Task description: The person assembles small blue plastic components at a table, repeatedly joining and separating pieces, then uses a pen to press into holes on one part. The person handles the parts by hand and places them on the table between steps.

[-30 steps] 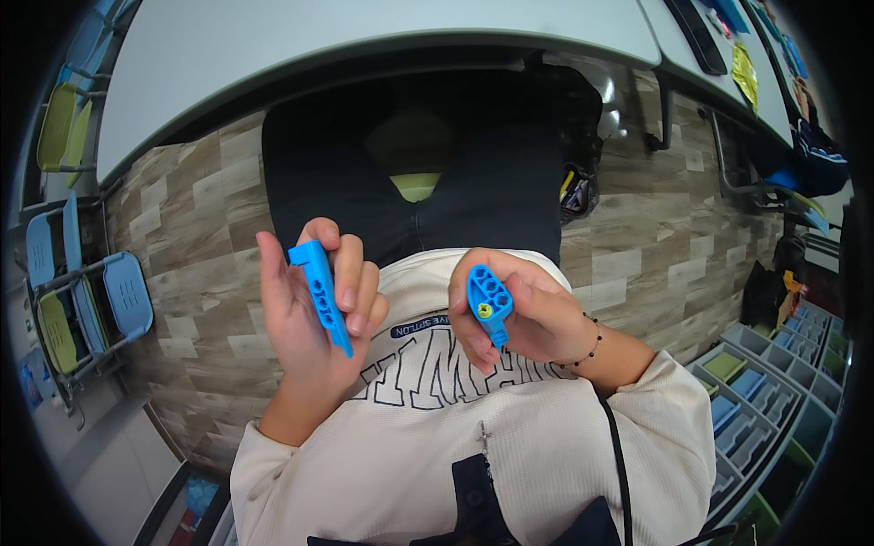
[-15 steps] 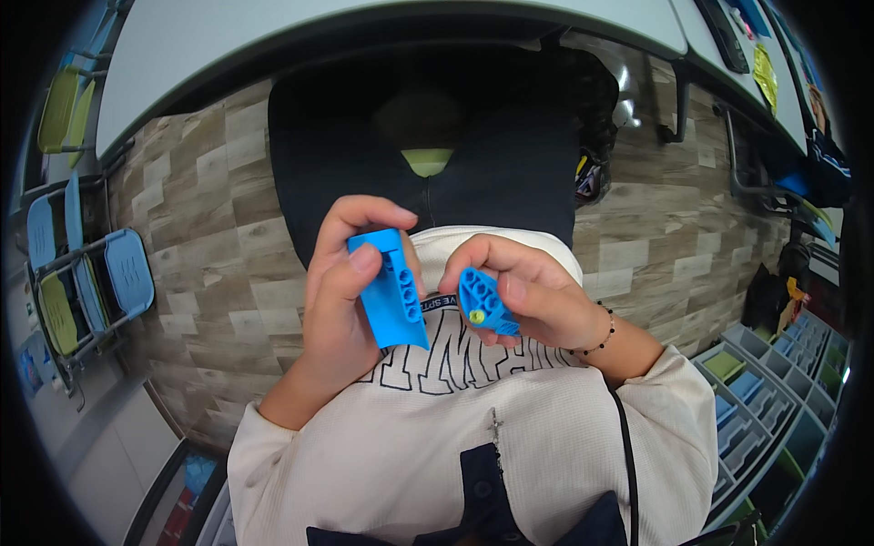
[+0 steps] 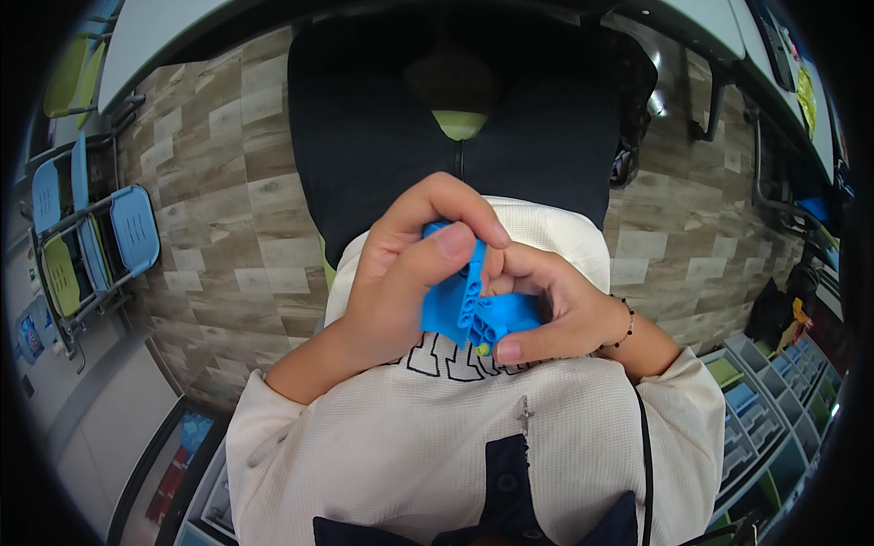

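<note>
Above my lap, my left hand (image 3: 414,259) grips a blue plastic building-block panel (image 3: 443,305) with a row of round holes along one edge. Its thumb presses on the panel's upper end. My right hand (image 3: 569,314) holds a second, smaller blue panel piece (image 3: 510,314), pinched between thumb and fingers. A small yellow-green peg (image 3: 482,349) sticks out at its lower corner. The two blue pieces meet edge to edge, close against the holed side; whether they are joined I cannot tell. Fingers hide the upper part of both.
A white table edge (image 3: 155,41) runs across the front. Blue and green folding chairs (image 3: 135,229) stand at the left on the wood-patterned floor (image 3: 223,173). Grey compartment trays with coloured parts (image 3: 751,400) are at the lower right.
Both hands have come together, the left one moving right, so the two blue pieces that were apart now meet. The smaller piece has turned. The view has shifted slightly.
</note>
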The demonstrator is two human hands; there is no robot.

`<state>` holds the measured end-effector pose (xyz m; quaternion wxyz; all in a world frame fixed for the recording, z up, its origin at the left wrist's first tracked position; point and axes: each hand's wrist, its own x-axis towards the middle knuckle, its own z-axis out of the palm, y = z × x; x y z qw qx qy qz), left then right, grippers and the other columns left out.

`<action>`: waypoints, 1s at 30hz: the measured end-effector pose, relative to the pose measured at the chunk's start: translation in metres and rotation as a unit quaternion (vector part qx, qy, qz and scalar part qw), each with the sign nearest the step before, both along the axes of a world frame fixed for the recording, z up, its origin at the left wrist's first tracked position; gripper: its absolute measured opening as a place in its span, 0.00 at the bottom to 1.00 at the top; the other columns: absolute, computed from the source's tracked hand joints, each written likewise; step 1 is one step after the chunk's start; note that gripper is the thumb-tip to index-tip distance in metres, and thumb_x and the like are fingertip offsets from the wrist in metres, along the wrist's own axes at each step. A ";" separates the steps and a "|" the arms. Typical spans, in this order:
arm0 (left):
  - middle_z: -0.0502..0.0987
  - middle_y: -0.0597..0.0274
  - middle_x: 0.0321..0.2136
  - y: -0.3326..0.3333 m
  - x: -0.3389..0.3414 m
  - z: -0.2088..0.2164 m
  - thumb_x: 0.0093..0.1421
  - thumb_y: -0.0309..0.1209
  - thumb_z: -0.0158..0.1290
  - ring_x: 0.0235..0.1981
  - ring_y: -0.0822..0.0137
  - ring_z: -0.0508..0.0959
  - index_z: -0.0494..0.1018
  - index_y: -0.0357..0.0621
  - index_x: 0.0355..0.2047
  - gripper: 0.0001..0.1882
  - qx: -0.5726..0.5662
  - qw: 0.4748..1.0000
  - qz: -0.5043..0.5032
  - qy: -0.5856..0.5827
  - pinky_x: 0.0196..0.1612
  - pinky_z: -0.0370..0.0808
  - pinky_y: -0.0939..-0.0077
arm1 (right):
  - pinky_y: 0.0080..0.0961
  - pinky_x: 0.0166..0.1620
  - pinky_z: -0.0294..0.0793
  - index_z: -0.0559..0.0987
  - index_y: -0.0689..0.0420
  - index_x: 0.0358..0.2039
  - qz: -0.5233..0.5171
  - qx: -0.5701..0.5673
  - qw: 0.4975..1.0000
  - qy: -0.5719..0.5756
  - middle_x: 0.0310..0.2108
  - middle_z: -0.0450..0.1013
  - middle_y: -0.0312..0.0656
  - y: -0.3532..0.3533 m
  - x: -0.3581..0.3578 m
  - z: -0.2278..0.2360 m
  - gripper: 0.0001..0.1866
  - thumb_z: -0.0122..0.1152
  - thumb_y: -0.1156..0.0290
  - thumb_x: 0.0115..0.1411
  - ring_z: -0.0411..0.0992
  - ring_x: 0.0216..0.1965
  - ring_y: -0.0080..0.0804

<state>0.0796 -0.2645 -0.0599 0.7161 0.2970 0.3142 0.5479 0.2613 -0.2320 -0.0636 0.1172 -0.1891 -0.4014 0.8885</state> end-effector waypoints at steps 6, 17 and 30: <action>0.71 0.67 0.31 -0.001 0.007 0.001 0.64 0.38 0.45 0.33 0.80 0.69 0.70 0.43 0.36 0.12 0.012 0.999 -0.023 0.030 0.37 0.67 0.85 | 0.17 0.42 0.66 0.68 0.58 0.40 -0.011 0.002 1.000 -0.011 0.33 0.71 0.34 -0.003 0.000 -0.001 0.15 0.63 0.70 0.55 0.68 0.35 0.18; 0.70 0.66 0.33 -0.012 0.005 -0.015 0.66 0.48 0.39 0.33 0.78 0.70 0.67 0.44 0.37 0.20 0.039 0.992 0.000 0.118 0.57 0.59 0.71 | 0.19 0.31 0.69 0.72 0.60 0.38 -0.043 0.236 0.970 -0.048 0.27 0.74 0.39 -0.009 -0.002 -0.002 0.15 0.64 0.67 0.55 0.72 0.26 0.23; 0.68 0.71 0.22 -0.017 0.007 -0.023 0.68 0.44 0.38 0.25 0.81 0.67 0.65 0.44 0.37 0.16 0.047 0.996 0.019 0.073 0.65 0.46 0.62 | 0.19 0.28 0.67 0.73 0.60 0.39 -0.047 0.230 0.968 -0.086 0.23 0.72 0.39 -0.017 -0.003 -0.007 0.16 0.65 0.66 0.54 0.70 0.23 0.24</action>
